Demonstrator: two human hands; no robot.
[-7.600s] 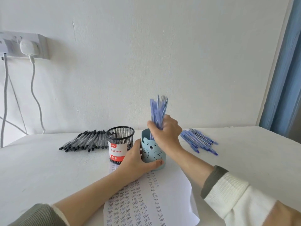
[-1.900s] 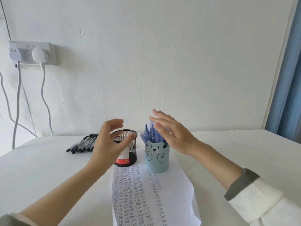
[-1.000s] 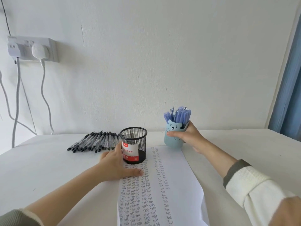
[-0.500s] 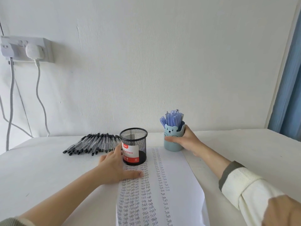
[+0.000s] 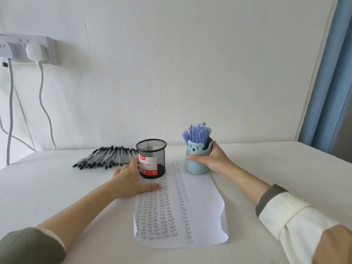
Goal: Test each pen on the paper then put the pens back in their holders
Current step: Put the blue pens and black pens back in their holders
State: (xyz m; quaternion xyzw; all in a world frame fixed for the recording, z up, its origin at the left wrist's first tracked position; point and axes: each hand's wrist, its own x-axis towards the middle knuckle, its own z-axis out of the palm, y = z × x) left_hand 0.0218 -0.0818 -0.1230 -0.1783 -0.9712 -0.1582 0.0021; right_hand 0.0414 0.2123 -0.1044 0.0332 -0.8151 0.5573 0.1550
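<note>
A light blue bear-face holder (image 5: 196, 164) stands at the far right corner of the paper (image 5: 198, 212), filled with several blue pens (image 5: 197, 133). My right hand (image 5: 214, 161) is wrapped around that holder's right side. A black mesh holder (image 5: 151, 159) with a red and white label stands empty at the paper's far left corner. My left hand (image 5: 131, 181) lies flat beside it, thumb on the paper, fingers touching the mesh. Several black pens (image 5: 103, 157) lie in a row on the table left of the mesh holder. The paper is covered in columns of "Test" writing.
The white table (image 5: 57, 187) meets a white wall at the back. A wall socket (image 5: 32, 50) with plugs and hanging cables is at the upper left. A blue curtain (image 5: 331, 82) hangs at the right edge.
The blue pens went into the bear holder, and my right hand carried it to the paper's far right corner. My left hand dropped flat beside the mesh holder.
</note>
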